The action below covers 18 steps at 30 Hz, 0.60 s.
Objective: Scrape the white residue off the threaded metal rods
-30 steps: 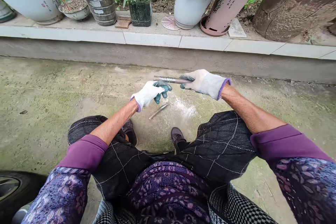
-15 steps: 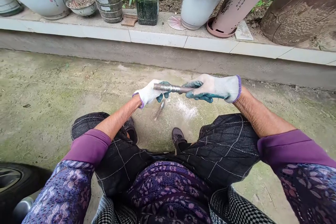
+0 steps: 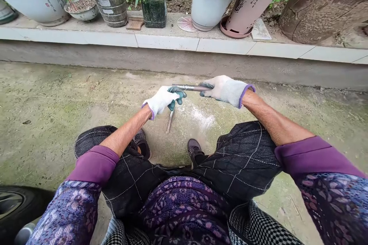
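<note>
My right hand (image 3: 220, 89), in a white glove with dark green palm coating, is closed round one end of a grey-brown rod (image 3: 204, 88). Thin silvery wire (image 3: 185, 87) is wound round the rod's left part. Just below that wound end, my left hand (image 3: 169, 97), gloved alike, has its fingers curled in a pinch on a thin strand of the wire; the strand is hardly visible. Beneath the left hand is a second slim stick (image 3: 170, 122) with a silvery upper part. Whether it hangs or rests on the ground I cannot tell.
White powder (image 3: 202, 118) is scattered on the concrete ground between my feet. A low tiled ledge (image 3: 166, 42) crosses ahead, bearing potted plants such as a white pot (image 3: 211, 5) and a pink cylinder (image 3: 244, 15). A tyre (image 3: 23, 206) stands at lower left.
The rod has moved slightly up and away, with my right hand. My left hand has slipped from behind the wound end to just below it. The lower stick has swung more upright.
</note>
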### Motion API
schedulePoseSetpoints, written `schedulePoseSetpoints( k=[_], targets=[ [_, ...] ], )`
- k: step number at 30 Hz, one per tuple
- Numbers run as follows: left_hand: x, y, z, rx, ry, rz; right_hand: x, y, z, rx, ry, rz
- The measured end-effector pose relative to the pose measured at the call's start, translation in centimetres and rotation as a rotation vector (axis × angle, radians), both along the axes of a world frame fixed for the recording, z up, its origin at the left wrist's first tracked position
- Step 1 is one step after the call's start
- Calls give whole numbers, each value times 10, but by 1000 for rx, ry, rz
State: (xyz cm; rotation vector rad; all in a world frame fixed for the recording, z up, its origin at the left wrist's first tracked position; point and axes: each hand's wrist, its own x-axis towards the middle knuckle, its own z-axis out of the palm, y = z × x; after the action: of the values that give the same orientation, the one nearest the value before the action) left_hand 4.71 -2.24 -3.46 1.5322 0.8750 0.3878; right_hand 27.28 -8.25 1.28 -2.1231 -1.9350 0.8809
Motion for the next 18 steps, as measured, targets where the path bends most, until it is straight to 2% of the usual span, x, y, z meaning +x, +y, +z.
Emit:
schedulePoseSetpoints(
  k=[5, 9, 11, 13, 16, 18],
  targets=[
    [-1, -1, 2, -29, -11, -29, -13, -9, 13, -34, 64, -80],
    [-3, -2, 1, -2, 2, -1, -17, -14, 21, -27, 252, -129],
    [-4, -2, -2, 2, 13, -17, -14, -16, 25, -68, 361, -97],
    [-5, -1, -4, 8, 25, -54, -11, -19, 26, -162, 418, -5],
    [-6, 2, -6, 55, 59, -91, -7, -24, 20, -331, 381, 162],
    [-6, 4, -6, 83, 101, -107, -5, -24, 12, -311, 306, 165]
  ],
)
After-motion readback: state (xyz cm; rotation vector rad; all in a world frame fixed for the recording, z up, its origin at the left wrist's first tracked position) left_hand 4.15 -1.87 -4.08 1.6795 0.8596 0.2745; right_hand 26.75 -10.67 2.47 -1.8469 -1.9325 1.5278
